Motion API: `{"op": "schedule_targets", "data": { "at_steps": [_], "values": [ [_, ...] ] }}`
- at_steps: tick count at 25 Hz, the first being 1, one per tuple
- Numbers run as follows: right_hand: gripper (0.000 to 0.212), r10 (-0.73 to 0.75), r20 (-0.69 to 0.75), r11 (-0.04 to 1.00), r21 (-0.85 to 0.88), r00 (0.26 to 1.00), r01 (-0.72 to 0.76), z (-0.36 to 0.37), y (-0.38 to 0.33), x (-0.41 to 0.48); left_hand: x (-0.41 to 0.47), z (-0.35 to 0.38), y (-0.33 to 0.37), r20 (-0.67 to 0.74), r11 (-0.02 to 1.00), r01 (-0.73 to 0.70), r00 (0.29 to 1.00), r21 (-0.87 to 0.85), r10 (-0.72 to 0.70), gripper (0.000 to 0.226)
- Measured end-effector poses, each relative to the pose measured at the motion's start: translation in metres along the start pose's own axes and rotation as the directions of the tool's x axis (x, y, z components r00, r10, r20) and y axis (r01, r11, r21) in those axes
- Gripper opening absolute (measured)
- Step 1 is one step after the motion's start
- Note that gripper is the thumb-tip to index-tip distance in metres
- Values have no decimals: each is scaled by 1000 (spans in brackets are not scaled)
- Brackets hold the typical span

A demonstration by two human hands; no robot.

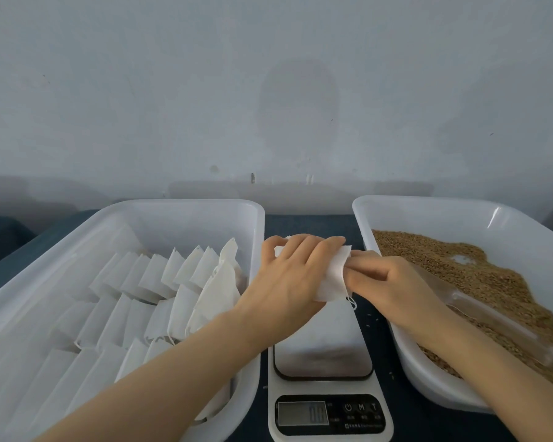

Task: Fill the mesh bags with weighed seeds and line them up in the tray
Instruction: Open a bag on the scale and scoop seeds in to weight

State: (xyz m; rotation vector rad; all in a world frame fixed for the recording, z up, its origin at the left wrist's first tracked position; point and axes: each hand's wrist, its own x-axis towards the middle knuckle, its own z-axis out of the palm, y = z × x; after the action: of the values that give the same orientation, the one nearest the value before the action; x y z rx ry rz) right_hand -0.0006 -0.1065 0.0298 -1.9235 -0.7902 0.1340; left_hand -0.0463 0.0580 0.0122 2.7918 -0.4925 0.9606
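Above the kitchen scale [324,355], my left hand [288,275] grips a white mesh bag [332,279] from the left and top. My right hand [383,279] pinches the bag's right edge, and a drawstring dangles below it. The scale's steel platform is bare and its display reads zero. A white tray [186,208] on the left holds several mesh bags [173,282] lined up in rows. Another white tray [428,208] on the right holds brown seeds [479,275], with a clear plastic scoop [505,327] lying in them.
A dark blue cloth [310,223] covers the table under the trays and scale. A pale wall rises just behind the trays. A few stray seeds lie on the cloth between the scale and the seed tray.
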Motion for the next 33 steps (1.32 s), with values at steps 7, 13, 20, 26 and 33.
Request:
{"op": "schedule_targets", "data": {
  "at_steps": [7,13,20,26,33],
  "values": [
    [19,4,2,999,-49,1000,-4,1,2,1,0,-3,1,-6,992,42,999,-119,-43,46],
    [23,9,-33,996,92,999,-6,1,3,3,2,2,-3,57,937,251,968,-244,-244,38],
    [18,-6,-80,1000,-17,997,5,0,6,3,2,2,-9,324,832,406,900,-377,-292,46],
    [16,-23,-123,999,-35,992,19,-2,6,3,4,0,-9,405,802,470,858,-368,-317,47],
    [30,208,-346,746,-549,915,-378,-87,33,13,4,-2,-12,470,772,500,830,-392,-300,50]
  ]
}}
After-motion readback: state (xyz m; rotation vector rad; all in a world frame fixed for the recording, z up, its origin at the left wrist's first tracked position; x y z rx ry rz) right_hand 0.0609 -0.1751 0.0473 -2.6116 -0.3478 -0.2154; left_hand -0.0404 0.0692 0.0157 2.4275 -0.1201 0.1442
